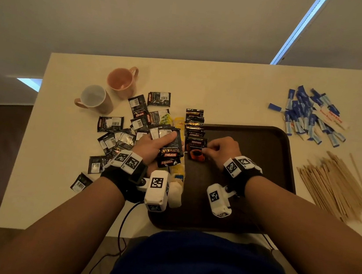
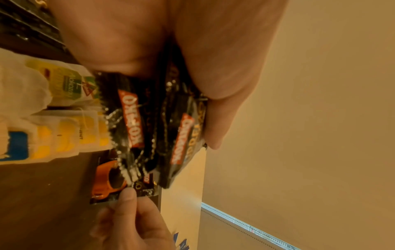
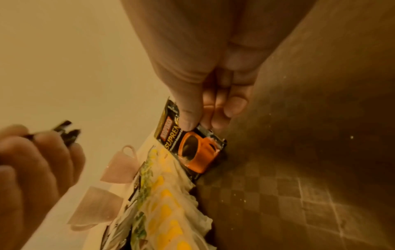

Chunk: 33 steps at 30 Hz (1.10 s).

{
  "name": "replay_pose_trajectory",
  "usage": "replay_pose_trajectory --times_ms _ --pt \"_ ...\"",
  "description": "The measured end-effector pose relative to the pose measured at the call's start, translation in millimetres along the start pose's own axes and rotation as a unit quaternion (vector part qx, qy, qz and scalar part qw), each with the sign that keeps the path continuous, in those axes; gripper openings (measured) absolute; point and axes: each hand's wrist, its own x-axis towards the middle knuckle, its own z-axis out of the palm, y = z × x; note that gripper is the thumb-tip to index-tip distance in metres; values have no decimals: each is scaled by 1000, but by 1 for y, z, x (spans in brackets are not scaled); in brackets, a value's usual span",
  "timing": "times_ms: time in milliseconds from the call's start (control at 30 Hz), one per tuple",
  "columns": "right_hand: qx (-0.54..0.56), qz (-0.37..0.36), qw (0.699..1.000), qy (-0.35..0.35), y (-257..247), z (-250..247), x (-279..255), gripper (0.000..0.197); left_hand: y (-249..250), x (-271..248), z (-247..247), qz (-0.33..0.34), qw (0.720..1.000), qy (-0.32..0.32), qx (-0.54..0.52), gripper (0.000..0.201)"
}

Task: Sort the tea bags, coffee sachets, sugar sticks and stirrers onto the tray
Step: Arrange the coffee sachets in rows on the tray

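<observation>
My left hand [image 1: 151, 146] grips a stack of black coffee sachets [image 1: 170, 150] just left of the dark brown tray [image 1: 272, 149]; the stack [image 2: 153, 128] fills the left wrist view. My right hand [image 1: 217, 149] pinches one coffee sachet [image 1: 196, 153] with an orange cup print [image 3: 198, 152], lying at the near end of a sachet row [image 1: 194, 124] along the tray's left side. Tea bags [image 1: 176, 173] with yellow tags [image 3: 166, 203] line the tray's left edge. Sugar sticks [image 1: 309, 117] and wooden stirrers [image 1: 334, 187] lie on the table to the right.
Loose black sachets [image 1: 115, 137] are scattered over the table's left part. Two mugs [image 1: 123, 81], one pink and one with a white inside [image 1: 93, 99], stand at the back left. A black cable [image 1: 122, 228] hangs over the near edge.
</observation>
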Motion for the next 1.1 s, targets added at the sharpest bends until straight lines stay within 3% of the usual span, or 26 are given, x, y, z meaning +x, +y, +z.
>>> replay_pose_trajectory --times_ms 100,300,567,700,833,900,1000,1100 --pt "-14 22 1000 3 -2 10 8 19 0 2 -6 -5 1000 -1 -6 66" --pt "-29 51 998 24 -4 19 18 20 5 1 -15 -14 1000 -5 -14 31" --pt "-31 101 994 15 -11 24 26 29 5 2 -23 -31 999 25 -20 37" --pt "-27 104 994 6 -11 22 24 30 2 1 -20 -33 999 37 -23 58" --pt "-25 100 995 3 -10 17 19 33 2 0 -16 -29 999 34 -30 60" --pt "-24 98 995 8 -10 11 15 33 2 0 -15 -27 999 30 -30 71" --pt "-37 52 997 50 -17 -1 3 23 2 -3 -12 -21 999 22 -26 70" --pt "-24 -77 992 99 -35 -12 -15 20 3 -4 -11 -19 1000 17 -18 51"
